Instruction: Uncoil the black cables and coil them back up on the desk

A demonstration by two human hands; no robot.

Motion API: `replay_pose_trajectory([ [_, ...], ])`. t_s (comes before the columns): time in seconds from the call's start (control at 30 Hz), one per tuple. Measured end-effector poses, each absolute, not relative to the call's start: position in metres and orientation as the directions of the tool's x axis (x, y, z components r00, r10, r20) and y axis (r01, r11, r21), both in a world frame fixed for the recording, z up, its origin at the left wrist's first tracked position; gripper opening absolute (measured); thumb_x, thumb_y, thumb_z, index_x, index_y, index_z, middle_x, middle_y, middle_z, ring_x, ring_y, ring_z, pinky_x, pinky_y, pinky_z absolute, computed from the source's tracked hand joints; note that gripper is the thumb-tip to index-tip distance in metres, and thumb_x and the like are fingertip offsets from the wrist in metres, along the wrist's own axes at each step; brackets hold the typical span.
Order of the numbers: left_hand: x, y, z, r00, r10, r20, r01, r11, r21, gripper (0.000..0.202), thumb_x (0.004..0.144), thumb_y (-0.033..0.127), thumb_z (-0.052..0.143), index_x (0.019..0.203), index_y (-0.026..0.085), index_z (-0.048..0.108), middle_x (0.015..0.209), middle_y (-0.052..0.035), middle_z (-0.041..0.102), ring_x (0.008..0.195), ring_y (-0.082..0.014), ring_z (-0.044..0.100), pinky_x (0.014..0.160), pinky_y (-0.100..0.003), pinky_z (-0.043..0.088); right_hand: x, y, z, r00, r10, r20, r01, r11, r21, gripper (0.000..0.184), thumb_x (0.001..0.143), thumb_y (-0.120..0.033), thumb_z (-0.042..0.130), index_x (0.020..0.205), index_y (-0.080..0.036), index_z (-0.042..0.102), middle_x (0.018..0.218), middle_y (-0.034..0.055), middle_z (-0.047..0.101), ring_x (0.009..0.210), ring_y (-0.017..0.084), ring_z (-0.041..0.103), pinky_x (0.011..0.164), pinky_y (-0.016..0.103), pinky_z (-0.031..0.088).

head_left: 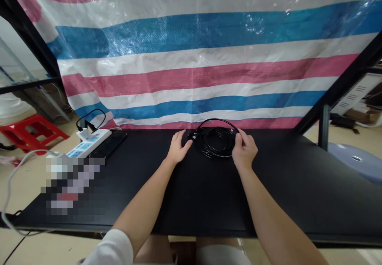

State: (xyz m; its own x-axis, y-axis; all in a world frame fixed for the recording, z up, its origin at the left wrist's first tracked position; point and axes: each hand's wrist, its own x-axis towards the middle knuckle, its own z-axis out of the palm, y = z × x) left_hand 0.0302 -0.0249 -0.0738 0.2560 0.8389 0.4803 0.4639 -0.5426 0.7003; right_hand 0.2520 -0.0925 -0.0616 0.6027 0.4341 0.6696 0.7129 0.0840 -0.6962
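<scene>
A coil of black cable (205, 147) lies on the black tabletop (199, 193), toward its back edge. One loop of the cable arches up above the coil and runs into my right hand (245, 147), whose fingers are closed around it at the coil's right side. My left hand (178, 147) is on the coil's left with its fingers apart and nothing in them. Close to its thumb is a dark cable connector (193, 136) with a small pale part.
Behind the table hangs a striped plastic sheet (191, 74). A white power strip (89, 142) with plugs and a black phone (109, 145) lie at the left. Dark frame posts (323, 127) rise at the right. A red stool (34, 131) stands on the floor at the left.
</scene>
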Motion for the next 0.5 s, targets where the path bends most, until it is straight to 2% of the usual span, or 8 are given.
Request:
replay_pose_trajectory([
  [0.13, 0.033, -0.028, -0.072, 0.353, 0.82, 0.451, 0.445, -0.571, 0.69, 0.059, 0.08, 0.047, 0.062, 0.131, 0.02, 0.05, 0.138, -0.0137, 0.052, 0.132, -0.0283, 0.043, 0.111, -0.047, 0.034, 0.243, -0.099, -0.057, 0.587, 0.424, 0.69, 0.711, 0.138, -0.69, 0.049, 0.09, -0.05, 0.03, 0.095, -0.018, 0.067, 0.082, 0.0085, 0.062, 0.079, 0.022, 0.059, 0.08, 0.037, 0.047],
  [0.2, 0.037, -0.031, -0.069, 0.373, 0.803, 0.465, 0.416, -0.593, 0.689, 0.056, 0.079, 0.045, 0.063, 0.128, 0.02, 0.053, 0.136, -0.0132, 0.054, 0.13, -0.028, 0.046, 0.109, -0.045, 0.036, 0.239, -0.1, -0.057, 0.582, 0.424, 0.694, 0.698, 0.178, -0.694, 0.047, 0.09, -0.051, 0.03, 0.092, -0.018, 0.064, 0.085, 0.0089, 0.063, 0.083, 0.022, 0.06, 0.082, 0.037, 0.047],
  [0.27, 0.043, -0.035, -0.067, 0.391, 0.797, 0.46, 0.381, -0.595, 0.707, 0.042, 0.083, 0.041, 0.059, 0.118, 0.02, 0.058, 0.121, -0.0118, 0.064, 0.116, -0.0258, 0.057, 0.102, -0.042, 0.043, 0.236, -0.1, -0.06, 0.569, 0.448, 0.689, 0.687, 0.201, -0.698, 0.048, 0.089, -0.054, 0.029, 0.09, -0.019, 0.062, 0.086, 0.0088, 0.063, 0.084, 0.022, 0.06, 0.082, 0.038, 0.047],
  [0.33, 0.05, -0.039, -0.065, 0.396, 0.815, 0.424, 0.344, -0.559, 0.754, 0.026, 0.086, 0.036, 0.052, 0.105, 0.02, 0.061, 0.095, -0.0073, 0.07, 0.091, -0.0209, 0.065, 0.088, -0.036, 0.05, 0.236, -0.097, -0.063, 0.545, 0.492, 0.679, 0.673, 0.227, -0.704, 0.051, 0.089, -0.057, 0.027, 0.09, -0.019, 0.062, 0.085, 0.0082, 0.063, 0.083, 0.022, 0.06, 0.082, 0.038, 0.047],
  [0.4, 0.055, -0.041, -0.063, 0.329, 0.856, 0.398, 0.3, -0.495, 0.816, 0.018, 0.088, 0.032, 0.049, 0.093, 0.02, 0.061, 0.071, -0.0011, 0.065, 0.068, -0.0158, 0.062, 0.074, -0.03, 0.051, 0.24, -0.093, -0.068, 0.517, 0.531, 0.672, 0.644, 0.276, -0.713, 0.056, 0.089, -0.058, 0.023, 0.091, -0.019, 0.063, 0.082, 0.008, 0.062, 0.082, 0.022, 0.06, 0.081, 0.038, 0.047],
  [0.5, 0.054, -0.038, -0.058, 0.074, 0.927, 0.369, 0.144, -0.376, 0.915, 0.014, 0.087, 0.033, 0.051, 0.082, 0.021, 0.056, 0.053, 0.0063, 0.049, 0.05, -0.0104, 0.05, 0.056, -0.023, 0.044, 0.258, -0.087, -0.074, 0.541, 0.549, 0.637, 0.609, 0.267, -0.747, 0.062, 0.09, -0.055, 0.015, 0.096, -0.018, 0.064, 0.086, 0.0098, 0.064, 0.086, 0.022, 0.06, 0.081, 0.039, 0.048],
])
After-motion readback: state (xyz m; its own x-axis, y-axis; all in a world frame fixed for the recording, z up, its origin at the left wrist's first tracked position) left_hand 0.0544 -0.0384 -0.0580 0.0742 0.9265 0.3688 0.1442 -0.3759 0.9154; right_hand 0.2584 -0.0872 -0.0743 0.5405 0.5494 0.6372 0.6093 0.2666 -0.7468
